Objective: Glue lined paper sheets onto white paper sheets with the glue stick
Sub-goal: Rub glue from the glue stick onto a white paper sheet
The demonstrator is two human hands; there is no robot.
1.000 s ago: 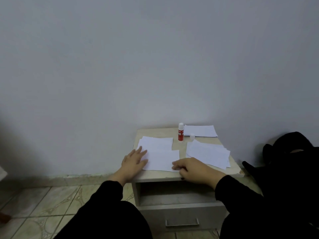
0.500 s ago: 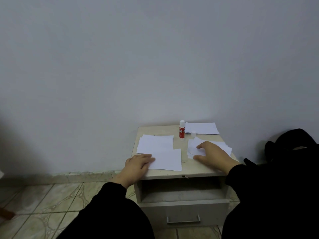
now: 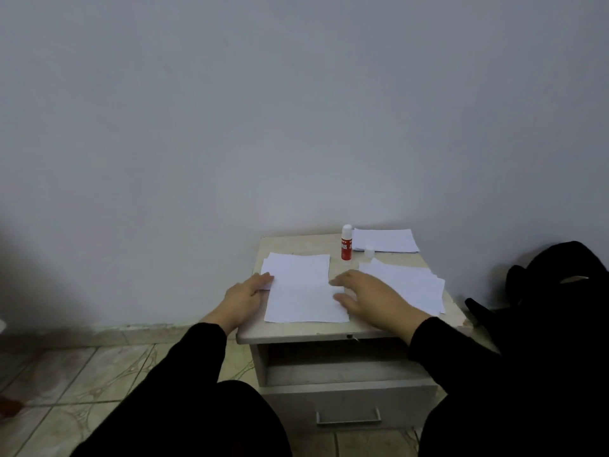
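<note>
Your left hand (image 3: 245, 296) is lying flat with straight fingers on the left edge of the front sheet (image 3: 304, 301), apparently pinning it so it is not sliding on the counter (image 3: 293, 244). Your right hand (image 3: 369, 298) is hovering or resting open at that sheet's right edge, fingers spread and relaxed, gripping nothing; whether the fingertips are actually touching the paper is hard to tell. Together the two hands are bracketing the sheet, which suggests you are squaring it or pressing it down.

Behind it a second sheet (image 3: 298, 267) is lying partly under the front one, so the pair looks staged for joining. On the right, a loose fanned stack (image 3: 412, 285) is waiting within easy reach of your right hand, and another small stack (image 3: 384, 240) is sitting at the back corner. The glue stick (image 3: 346, 242) is standing upright between the stacks, with what seems to be its cap (image 3: 369, 250) lying just beside it, likely left off for quick use. Whether any sheet is lined is too faint to tell.
</note>
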